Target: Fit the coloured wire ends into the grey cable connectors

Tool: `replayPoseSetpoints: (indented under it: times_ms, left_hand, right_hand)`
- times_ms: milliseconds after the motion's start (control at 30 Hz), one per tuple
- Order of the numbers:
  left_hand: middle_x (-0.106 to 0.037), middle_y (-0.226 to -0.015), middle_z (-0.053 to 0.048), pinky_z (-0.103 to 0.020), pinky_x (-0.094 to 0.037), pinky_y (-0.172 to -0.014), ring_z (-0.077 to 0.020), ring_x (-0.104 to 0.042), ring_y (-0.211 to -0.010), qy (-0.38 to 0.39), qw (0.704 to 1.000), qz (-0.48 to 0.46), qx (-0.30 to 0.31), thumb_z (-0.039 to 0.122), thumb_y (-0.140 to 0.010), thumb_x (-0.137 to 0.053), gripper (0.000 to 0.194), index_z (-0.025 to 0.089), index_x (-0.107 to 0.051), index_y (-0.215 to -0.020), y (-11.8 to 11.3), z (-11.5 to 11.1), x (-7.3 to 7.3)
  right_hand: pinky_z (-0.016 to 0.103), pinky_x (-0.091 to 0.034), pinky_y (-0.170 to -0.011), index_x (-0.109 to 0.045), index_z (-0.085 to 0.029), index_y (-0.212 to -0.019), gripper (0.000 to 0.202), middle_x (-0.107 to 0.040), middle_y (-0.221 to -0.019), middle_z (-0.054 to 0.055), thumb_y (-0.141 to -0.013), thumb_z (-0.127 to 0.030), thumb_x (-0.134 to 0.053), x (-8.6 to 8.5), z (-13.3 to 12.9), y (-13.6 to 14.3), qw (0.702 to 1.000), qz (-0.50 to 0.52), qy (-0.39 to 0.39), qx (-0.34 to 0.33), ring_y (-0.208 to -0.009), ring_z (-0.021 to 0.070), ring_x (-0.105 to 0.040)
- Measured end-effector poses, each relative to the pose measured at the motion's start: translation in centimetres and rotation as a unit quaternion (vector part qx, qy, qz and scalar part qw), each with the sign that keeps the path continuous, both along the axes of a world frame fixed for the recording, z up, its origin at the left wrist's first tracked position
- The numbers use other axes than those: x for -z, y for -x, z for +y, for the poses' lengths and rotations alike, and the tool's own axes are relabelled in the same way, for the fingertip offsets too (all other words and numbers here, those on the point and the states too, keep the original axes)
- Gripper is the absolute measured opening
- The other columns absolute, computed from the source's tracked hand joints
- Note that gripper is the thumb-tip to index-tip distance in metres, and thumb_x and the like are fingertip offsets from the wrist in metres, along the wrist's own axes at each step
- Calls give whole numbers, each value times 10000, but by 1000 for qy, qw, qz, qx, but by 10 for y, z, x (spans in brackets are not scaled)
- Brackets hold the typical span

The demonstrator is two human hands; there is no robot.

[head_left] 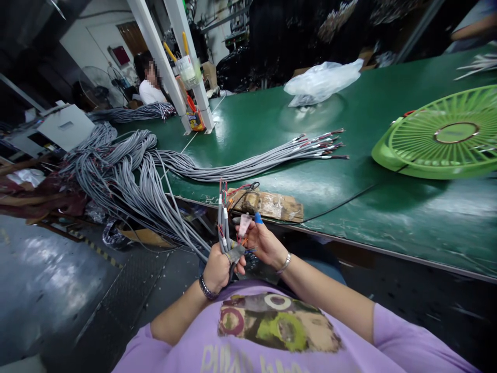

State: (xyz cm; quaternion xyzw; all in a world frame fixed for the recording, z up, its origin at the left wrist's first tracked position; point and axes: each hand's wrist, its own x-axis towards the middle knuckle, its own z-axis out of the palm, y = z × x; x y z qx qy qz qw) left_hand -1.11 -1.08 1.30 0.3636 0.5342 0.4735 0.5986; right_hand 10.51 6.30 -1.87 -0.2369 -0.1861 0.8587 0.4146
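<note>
My left hand is closed around several grey cables near their stripped ends. Thin red and dark wires fan out at the tops, with white bands below them. Grey covering wraps the left thumb. Close beside it, my right hand has its fingers pinched at the thin coloured wires of one cable end. A blue cover caps its thumb, and a pale pinkish wrap is on a finger. Exactly which wires the fingertips grip is hard to see.
A large heap of grey cables hangs over the bench's left edge. A cable bundle lies across the green bench. Nearby are a wooden block, a green fan, a plastic bag and a seated person.
</note>
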Motion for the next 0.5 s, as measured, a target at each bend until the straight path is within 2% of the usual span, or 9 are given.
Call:
replayPoseSetpoints:
  times_ms: [100, 233, 500]
  left_hand:
    - [-597, -492, -10, -183, -312, -359, -82, -500, -343, -2, 1000, -2, -6, 457, -670, -710, 356, 138, -559, -625, 2, -6, 1]
    - [-601, -504, -6, -188, -342, -369, -81, -498, -346, 6, 1000, -7, -30, 473, -657, -713, 367, 144, -552, -633, 2, -6, 0]
    - [-584, -472, 0, -184, -305, -352, -79, -480, -328, 1, 999, -12, -31, 433, -648, -710, 330, 146, -551, -618, -3, 6, -3]
  right_hand:
    - [240, -462, -583, -650, -182, -843, 361, -667, -770, 41, -799, -534, -582, -2, -2, -3, 1000, -7, -1, -11, -621, 119, -577]
    - [239, -450, -566, -658, -173, -829, 263, -668, -762, 38, -765, -428, -669, -3, -4, -4, 998, -39, -42, 25, -602, 116, -549]
    - [265, -428, -579, -659, -152, -777, 436, -674, -774, 76, -769, -582, -594, 4, 0, 0, 997, -40, -65, 13, -645, 149, -578]
